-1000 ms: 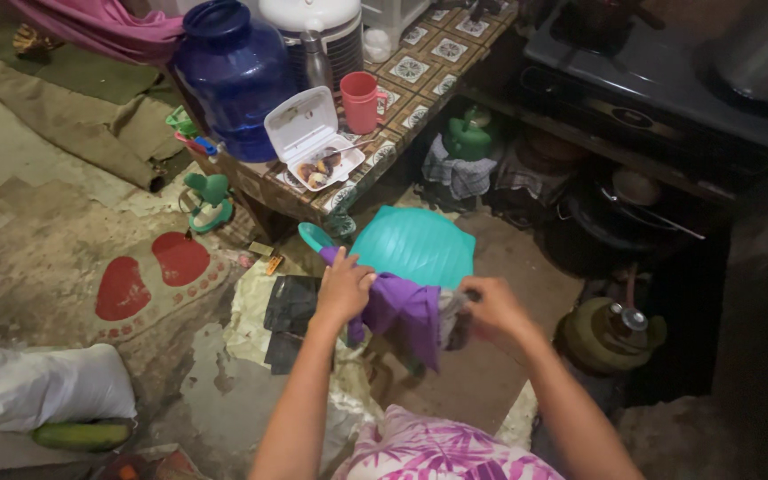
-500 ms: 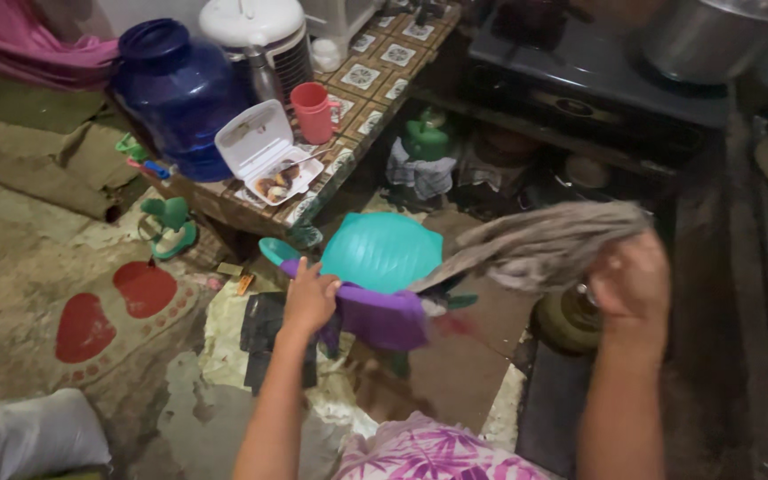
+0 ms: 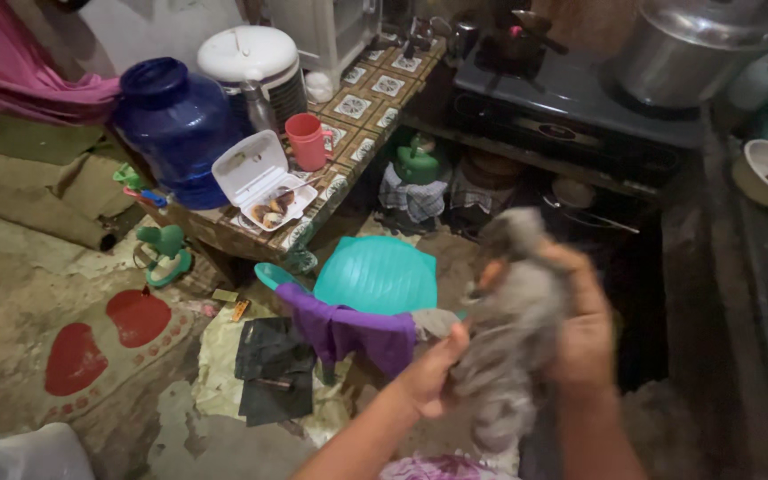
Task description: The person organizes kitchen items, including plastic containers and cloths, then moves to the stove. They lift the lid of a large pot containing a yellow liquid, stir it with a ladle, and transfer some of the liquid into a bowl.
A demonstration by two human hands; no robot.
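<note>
Both my hands grip a bunched grey cloth (image 3: 513, 347), blurred by motion, held in front of me. My left hand (image 3: 428, 378) pinches its lower left side. My right hand (image 3: 584, 324) wraps its upper right part. Just beyond my left hand stands a teal plastic basin (image 3: 375, 276), turned with its rounded side up, and a purple cloth (image 3: 353, 331) hangs over its near edge.
A low tiled table (image 3: 357, 107) carries a blue water jug (image 3: 175, 129), a white rice cooker (image 3: 251, 67), a red cup (image 3: 307, 140) and an open white food box (image 3: 255, 182). A stove with a metal pot (image 3: 695, 44) stands at the right. Dark rags (image 3: 268, 373) lie on the floor.
My right hand pulled the grey cloth out from the basin to the right, then brought it back in. My left hand left the basin and now grips the cloth too.
</note>
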